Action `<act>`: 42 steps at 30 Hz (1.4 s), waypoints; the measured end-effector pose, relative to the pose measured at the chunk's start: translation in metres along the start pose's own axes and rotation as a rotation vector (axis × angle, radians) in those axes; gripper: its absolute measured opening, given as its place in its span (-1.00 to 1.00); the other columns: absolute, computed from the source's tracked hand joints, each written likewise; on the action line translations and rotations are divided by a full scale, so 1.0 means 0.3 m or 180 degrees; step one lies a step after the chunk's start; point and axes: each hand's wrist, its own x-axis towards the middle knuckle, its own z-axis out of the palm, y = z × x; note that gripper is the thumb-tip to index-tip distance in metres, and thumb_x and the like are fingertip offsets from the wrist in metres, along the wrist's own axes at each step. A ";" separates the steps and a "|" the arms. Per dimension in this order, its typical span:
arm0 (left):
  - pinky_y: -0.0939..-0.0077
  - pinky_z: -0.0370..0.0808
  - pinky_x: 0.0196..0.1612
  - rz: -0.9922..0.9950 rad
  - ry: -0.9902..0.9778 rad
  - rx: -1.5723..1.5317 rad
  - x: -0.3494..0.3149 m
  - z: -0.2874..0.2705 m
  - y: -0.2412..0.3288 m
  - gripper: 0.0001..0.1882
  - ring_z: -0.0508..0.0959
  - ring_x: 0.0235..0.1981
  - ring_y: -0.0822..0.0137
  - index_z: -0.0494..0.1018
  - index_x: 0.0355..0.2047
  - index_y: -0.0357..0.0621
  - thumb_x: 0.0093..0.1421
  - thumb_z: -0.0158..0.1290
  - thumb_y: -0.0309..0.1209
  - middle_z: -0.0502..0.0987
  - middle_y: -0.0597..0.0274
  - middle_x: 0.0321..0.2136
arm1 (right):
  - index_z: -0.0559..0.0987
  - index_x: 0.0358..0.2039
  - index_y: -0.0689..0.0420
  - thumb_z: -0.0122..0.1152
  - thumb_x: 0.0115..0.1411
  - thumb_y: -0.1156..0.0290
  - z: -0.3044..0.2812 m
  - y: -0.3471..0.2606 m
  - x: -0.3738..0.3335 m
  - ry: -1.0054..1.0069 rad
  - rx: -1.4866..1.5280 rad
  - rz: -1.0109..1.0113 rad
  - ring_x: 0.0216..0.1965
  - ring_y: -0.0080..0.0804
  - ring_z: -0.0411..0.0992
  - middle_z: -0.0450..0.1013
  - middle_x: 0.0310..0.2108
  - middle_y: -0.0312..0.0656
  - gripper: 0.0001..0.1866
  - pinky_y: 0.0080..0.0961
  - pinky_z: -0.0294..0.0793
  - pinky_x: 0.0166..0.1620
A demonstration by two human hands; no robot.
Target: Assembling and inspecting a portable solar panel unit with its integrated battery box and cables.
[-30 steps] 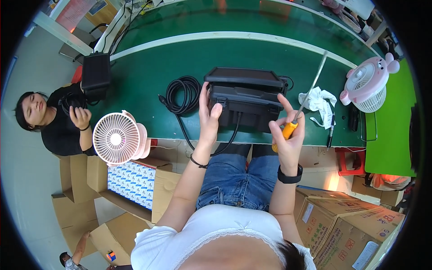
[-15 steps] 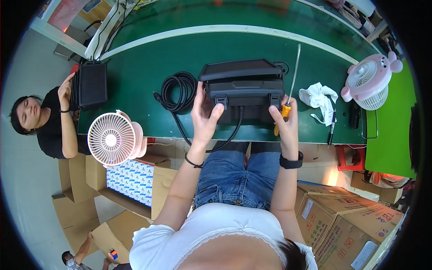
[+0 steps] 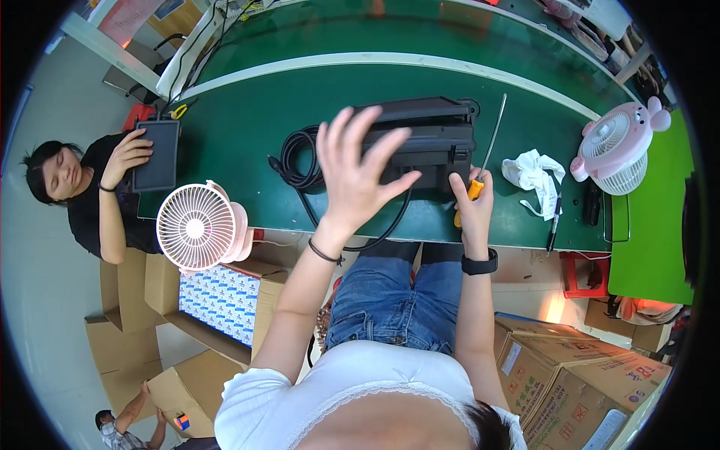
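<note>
A black plastic case (image 3: 431, 142) with latches on its near side stands on the green table, its lid slightly raised. My left hand (image 3: 356, 172) is lifted in front of the case's left part, fingers spread, holding nothing and hiding the left latch. At the case's right end, my right hand (image 3: 474, 202) grips a screwdriver (image 3: 474, 190) by its yellow-orange handle, the long shaft pointing away from me. The right thumb lies near the right latch. A coiled black cable (image 3: 298, 161) lies left of the case, and part of it runs toward me past the table edge.
A pink fan (image 3: 199, 227) stands at the table's left front; another fan (image 3: 619, 146) is far right. Near my right hand lie a white cloth (image 3: 532, 174) and a pen (image 3: 554, 225). A co-worker at the left touches a black panel (image 3: 156, 157). Cartons (image 3: 555, 375) stand below.
My left hand has let go of the case's left side and risen with its fingers spread. My right hand keeps the screwdriver. The co-worker's hand has moved onto the panel's face.
</note>
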 end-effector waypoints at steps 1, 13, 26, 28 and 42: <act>-0.10 0.16 0.26 0.0349 -0.0384 0.0013 0.040 0.003 -0.002 -0.27 0.29 0.22 -0.01 0.48 0.08 0.24 -0.19 0.41 -0.09 0.31 0.16 0.22 | 0.31 -0.25 0.10 0.48 0.13 0.24 0.003 -0.008 -0.004 0.0017 0.0116 -0.0009 0.08 -0.39 0.36 0.38 0.14 0.10 -0.54 -0.48 0.35 0.12; 0.07 0.20 0.14 0.0081 -0.0473 0.0298 0.158 0.174 -0.044 -0.20 0.37 0.03 0.08 0.41 0.15 0.16 -0.17 0.37 -0.09 0.39 0.10 -0.02 | 0.31 0.16 0.22 0.14 0.22 0.59 -0.043 -0.053 -0.171 0.0271 -0.1918 -0.1573 -0.11 -0.13 0.45 0.39 -0.03 -0.02 -0.51 -0.37 0.46 -0.08; 0.19 0.25 0.13 0.0056 -0.0378 0.0513 0.151 0.197 -0.100 -0.59 0.45 0.01 0.21 0.42 0.15 0.03 0.28 0.03 -0.40 0.49 0.24 0.01 | 0.40 0.21 0.03 0.04 0.33 0.47 -0.043 -0.174 -0.286 -0.0579 -0.2843 -0.1091 -0.32 0.01 0.50 0.42 -0.16 -0.02 -0.58 -0.21 0.51 -0.29; 0.20 0.25 0.13 0.0083 -0.0368 0.0488 0.149 0.195 -0.096 -0.58 0.46 0.01 0.22 0.42 0.15 0.01 0.27 0.02 -0.45 0.49 0.26 0.01 | 0.43 0.18 0.06 0.06 0.32 0.48 -0.034 -0.167 -0.279 -0.0657 -0.2881 -0.1137 -0.32 -0.05 0.50 0.41 -0.17 -0.05 -0.60 -0.23 0.51 -0.31; 0.22 0.24 0.15 0.0130 -0.0423 0.0465 0.156 0.195 -0.099 -0.54 0.46 0.03 0.22 0.41 0.16 -0.01 0.23 0.01 -0.53 0.48 0.22 0.02 | 0.54 0.06 0.05 0.22 0.22 0.50 -0.011 -0.101 -0.294 -0.0031 -0.2728 -0.1480 -0.32 -0.20 0.52 0.44 -0.20 -0.12 -0.63 -0.34 0.56 -0.31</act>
